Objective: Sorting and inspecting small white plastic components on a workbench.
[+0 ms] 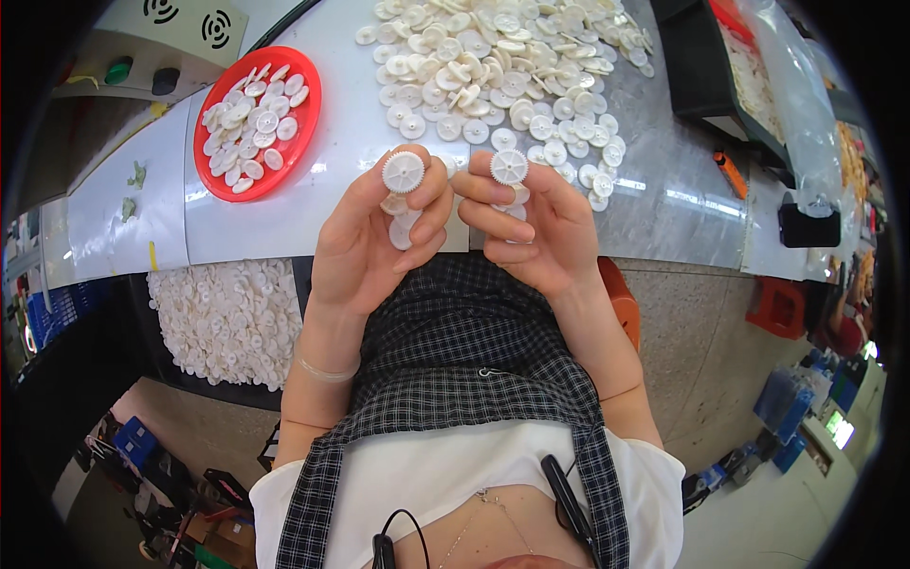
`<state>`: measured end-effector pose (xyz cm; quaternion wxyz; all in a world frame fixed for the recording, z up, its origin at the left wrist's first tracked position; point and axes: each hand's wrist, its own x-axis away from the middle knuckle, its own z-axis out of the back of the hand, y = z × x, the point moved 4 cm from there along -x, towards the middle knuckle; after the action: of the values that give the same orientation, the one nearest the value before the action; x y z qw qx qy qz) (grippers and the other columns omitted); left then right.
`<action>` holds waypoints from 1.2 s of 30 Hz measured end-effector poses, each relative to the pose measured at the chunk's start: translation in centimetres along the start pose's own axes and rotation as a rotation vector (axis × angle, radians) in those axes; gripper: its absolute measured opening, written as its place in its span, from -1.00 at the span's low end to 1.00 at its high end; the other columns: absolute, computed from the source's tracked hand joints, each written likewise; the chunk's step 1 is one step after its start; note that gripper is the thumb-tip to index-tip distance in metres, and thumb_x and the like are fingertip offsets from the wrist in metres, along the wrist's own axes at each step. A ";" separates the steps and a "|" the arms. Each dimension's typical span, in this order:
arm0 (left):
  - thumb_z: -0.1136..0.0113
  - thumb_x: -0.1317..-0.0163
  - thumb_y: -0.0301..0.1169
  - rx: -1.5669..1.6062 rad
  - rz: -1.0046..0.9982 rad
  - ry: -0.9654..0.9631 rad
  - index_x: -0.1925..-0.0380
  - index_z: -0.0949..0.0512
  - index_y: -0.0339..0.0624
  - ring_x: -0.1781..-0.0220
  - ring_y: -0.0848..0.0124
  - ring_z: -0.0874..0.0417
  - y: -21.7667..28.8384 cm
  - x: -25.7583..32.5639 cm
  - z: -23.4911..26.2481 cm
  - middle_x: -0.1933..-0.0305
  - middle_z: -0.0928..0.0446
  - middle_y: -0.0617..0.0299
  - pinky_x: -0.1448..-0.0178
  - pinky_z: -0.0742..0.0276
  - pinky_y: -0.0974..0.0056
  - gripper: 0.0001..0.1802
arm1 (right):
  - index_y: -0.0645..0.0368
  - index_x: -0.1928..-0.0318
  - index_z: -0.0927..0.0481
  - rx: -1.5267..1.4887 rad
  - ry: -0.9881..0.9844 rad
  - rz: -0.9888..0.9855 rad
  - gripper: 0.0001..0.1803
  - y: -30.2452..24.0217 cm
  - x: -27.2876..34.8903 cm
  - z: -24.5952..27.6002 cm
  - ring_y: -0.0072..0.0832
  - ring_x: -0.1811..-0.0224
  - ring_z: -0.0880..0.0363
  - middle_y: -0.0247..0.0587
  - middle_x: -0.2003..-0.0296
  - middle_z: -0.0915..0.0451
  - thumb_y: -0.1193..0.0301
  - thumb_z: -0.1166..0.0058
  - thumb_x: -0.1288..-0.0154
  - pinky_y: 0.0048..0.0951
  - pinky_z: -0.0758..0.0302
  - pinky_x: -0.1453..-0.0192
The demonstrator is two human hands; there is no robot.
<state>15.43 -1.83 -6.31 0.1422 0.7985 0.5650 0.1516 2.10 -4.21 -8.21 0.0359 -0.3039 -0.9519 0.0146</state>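
Observation:
My left hand [384,223] pinches a white plastic gear [403,172] between thumb and fingers, its toothed face turned up. More white discs of the same kind [404,230] are tucked in that palm behind the fingers. My right hand [540,223] grips another white gear [509,167] at the fingertips, with at least one more disc partly hidden below it. Both hands are side by side over the near edge of the table, just short of a large spread pile of white gears [493,66].
A red round tray [313,109] with white gears stands at the left, near a beige machine [204,43]. A black bin of white gears [227,322] sits below the table edge. At the right are a black crate [706,76] and an orange cutter-like tool [730,174].

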 end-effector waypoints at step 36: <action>-0.39 -0.02 -0.28 -2.006 -0.362 0.434 0.20 -0.59 -0.05 0.66 0.38 -0.48 2.3 -3.4 0.2 0.68 -0.44 0.30 0.55 -0.33 0.29 -0.68 | 0.23 0.04 -0.42 0.435 0.183 0.208 -0.74 -2.8 0.0 -0.7 -0.80 0.55 -0.16 -0.50 0.48 -0.23 0.29 0.19 -0.50 -0.78 -0.07 0.61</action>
<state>16.41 -5.77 -5.81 0.6564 0.1725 0.3043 0.6684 0.54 -6.54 -7.33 0.1847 -0.3856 -0.8828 0.1949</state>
